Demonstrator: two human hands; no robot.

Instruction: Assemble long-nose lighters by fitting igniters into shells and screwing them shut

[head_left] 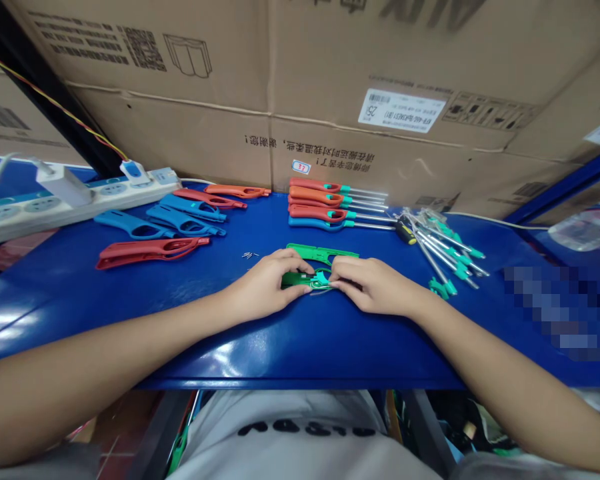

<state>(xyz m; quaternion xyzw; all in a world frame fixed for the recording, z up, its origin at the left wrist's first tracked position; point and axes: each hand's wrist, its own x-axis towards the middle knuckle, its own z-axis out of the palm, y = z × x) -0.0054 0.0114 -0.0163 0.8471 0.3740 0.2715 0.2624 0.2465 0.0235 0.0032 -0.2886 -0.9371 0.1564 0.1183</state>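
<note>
A green lighter half-shell [293, 279] lies low over the blue table, with a teal piece [320, 279] and thin wires at its right part. My left hand [267, 283] grips the shell's left part between thumb and fingers. At the right end, my right hand [367, 283] pinches something small beside the teal piece; the fingertips partly hide it. Just behind both hands lies another green half-shell [323, 253]. Several tiny screws [250, 255] are scattered behind my left hand.
Red and blue shells [130, 225] lie at the left beside a white power strip [45, 205]. Assembled lighters [320, 215], a yellow-black screwdriver [405, 230] and metal tubes with teal ends [443, 250] lie behind and right. A cardboard box [220, 133] stands at the back.
</note>
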